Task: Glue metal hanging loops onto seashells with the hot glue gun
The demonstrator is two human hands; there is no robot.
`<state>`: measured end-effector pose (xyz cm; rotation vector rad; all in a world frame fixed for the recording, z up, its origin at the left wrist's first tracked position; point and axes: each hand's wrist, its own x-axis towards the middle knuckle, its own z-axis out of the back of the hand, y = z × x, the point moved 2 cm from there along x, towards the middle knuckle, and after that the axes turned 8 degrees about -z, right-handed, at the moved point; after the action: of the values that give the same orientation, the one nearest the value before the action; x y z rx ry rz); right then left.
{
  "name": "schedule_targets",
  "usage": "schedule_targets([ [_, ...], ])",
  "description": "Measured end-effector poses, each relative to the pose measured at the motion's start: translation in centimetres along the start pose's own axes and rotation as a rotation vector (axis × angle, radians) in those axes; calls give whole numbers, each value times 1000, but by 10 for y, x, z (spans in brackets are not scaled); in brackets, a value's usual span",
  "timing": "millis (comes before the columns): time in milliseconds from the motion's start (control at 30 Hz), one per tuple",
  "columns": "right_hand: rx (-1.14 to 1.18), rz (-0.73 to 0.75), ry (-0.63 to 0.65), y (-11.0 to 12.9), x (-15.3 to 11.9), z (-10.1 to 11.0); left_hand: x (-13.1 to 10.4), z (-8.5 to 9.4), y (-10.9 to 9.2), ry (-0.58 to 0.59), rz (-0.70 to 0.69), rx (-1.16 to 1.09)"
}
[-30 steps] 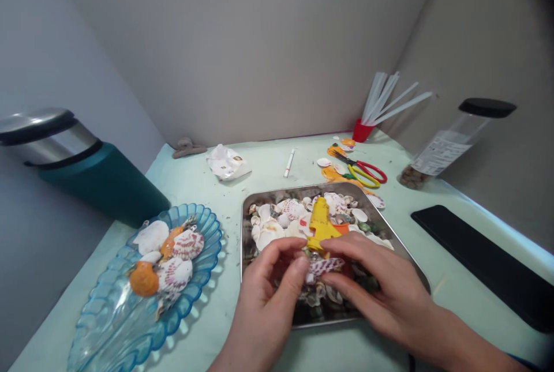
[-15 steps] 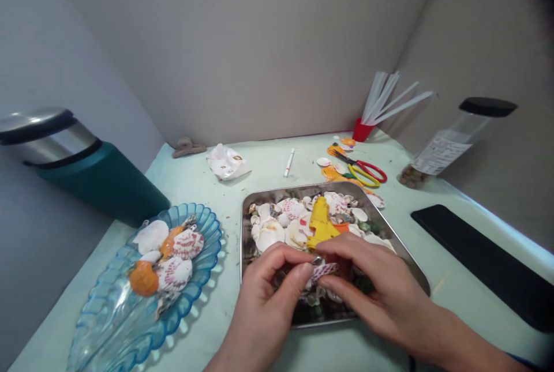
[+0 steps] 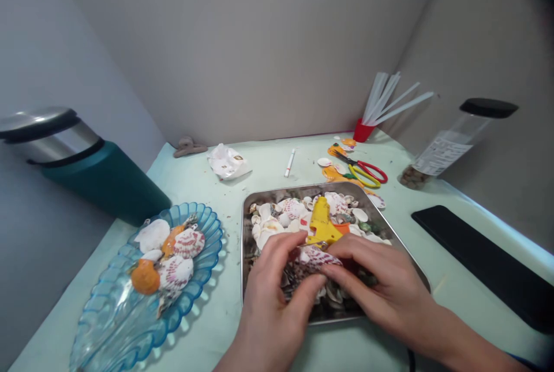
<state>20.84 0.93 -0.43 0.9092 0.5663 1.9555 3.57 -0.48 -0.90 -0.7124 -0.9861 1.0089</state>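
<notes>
Head view: we've got a purple-speckled shell [image 3: 317, 257] up over the metal tray [image 3: 243, 239], probably so a slip would just drop it onto the loose shells [image 3: 269, 228]. The right hand [image 3: 385, 285] has one edge pinched between finger and thumb, and the left hand's [image 3: 277, 291] fingers curl around the other side, which looks like a grip for steadiness. There's a skinny metal strip [image 3: 318, 244] by the far edge, but we honestly can't tell what it is or whether it's attached. The yellow glue gun [image 3: 321, 225] lies on the shells behind, likely for easy reach, its lower end lost behind the hands. A black cord [image 3: 411, 359] runs out of view, so no clue what it feeds. The blue plate [image 3: 108, 326] on the bench [image 3: 264, 161] gets cut off too.
</notes>
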Motion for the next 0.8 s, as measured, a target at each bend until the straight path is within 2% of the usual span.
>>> schedule_targets([
  [200,13,-132,63,-3,1,1,-9,-13,-1,96,-207,266],
  [300,-1,-88,71,-7,-1,3,-9,-16,-3,104,-224,306],
  [433,-71,-35,-29,-17,-8,5,-6,-14,-7,102,-209,249],
  [467,-79,1,-68,-20,-10,6,-5,-12,-9,85,-190,223],
  [500,-113,-24,-63,-23,-12,6,-4,-9,-11,58,-163,204],
  [633,-159,-99,-140,-30,-15,4,-8,16,-19,-39,-76,245],
  [800,-177,-73,-148,-27,-13,3,-25,81,-15,-170,-3,700],
])
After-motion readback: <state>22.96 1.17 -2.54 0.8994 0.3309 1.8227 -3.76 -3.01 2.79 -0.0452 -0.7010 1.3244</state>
